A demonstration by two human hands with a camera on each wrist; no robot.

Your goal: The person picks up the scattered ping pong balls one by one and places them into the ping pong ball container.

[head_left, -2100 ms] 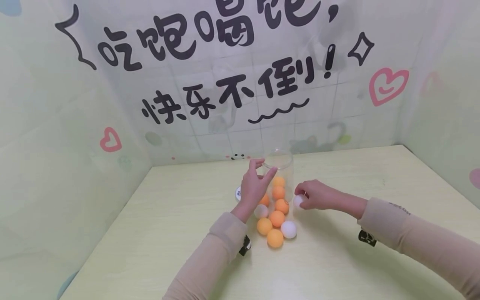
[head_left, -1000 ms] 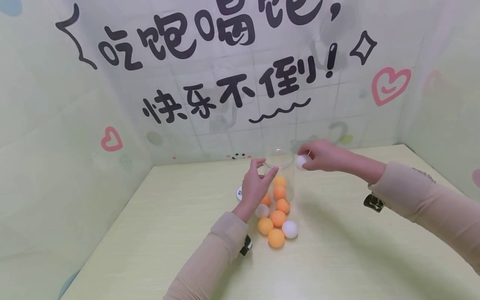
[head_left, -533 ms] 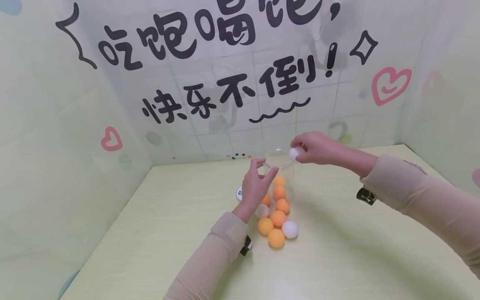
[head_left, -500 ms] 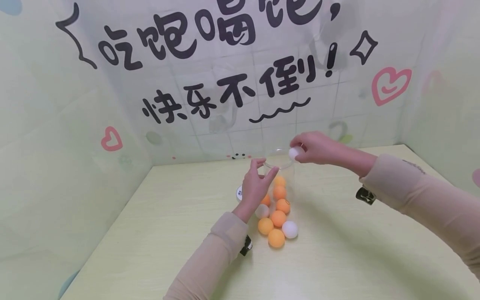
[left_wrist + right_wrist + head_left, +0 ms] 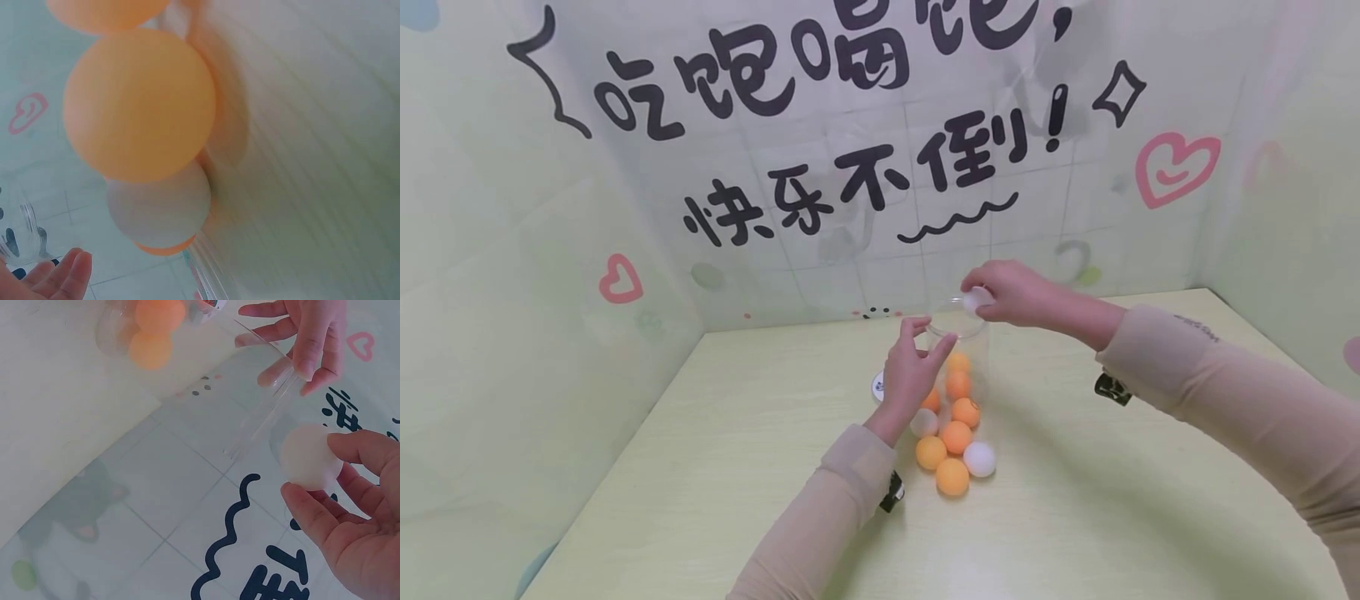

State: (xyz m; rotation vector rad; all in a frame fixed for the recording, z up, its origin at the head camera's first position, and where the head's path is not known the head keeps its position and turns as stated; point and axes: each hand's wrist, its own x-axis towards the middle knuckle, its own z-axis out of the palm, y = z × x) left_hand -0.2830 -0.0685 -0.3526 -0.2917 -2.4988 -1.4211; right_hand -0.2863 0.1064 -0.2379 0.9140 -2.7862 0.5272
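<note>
My right hand [image 5: 1018,293] pinches a white ping-pong ball [image 5: 309,456] between thumb and fingers, at the right side of the rim of a clear cylindrical container [image 5: 976,350]. The left hand [image 5: 912,367] grips that container near its top, thumb in front and fingers at the left; its fingers [image 5: 309,347] also show at the rim in the right wrist view. Orange ping-pong balls [image 5: 150,350] show through the container's wall near its bottom. In front of it, several orange balls [image 5: 952,477] and a white ball [image 5: 979,459] lie clustered on the table.
A white round thing [image 5: 877,386] with a printed mark sits partly hidden behind the left hand. The pale wooden table [image 5: 737,483] reaches back to a printed curtain [image 5: 820,275], with more curtain on both sides.
My right hand has lifted the white ball from beside the container's base and carried it up, then left to the rim. The left hand keeps its place on the container.
</note>
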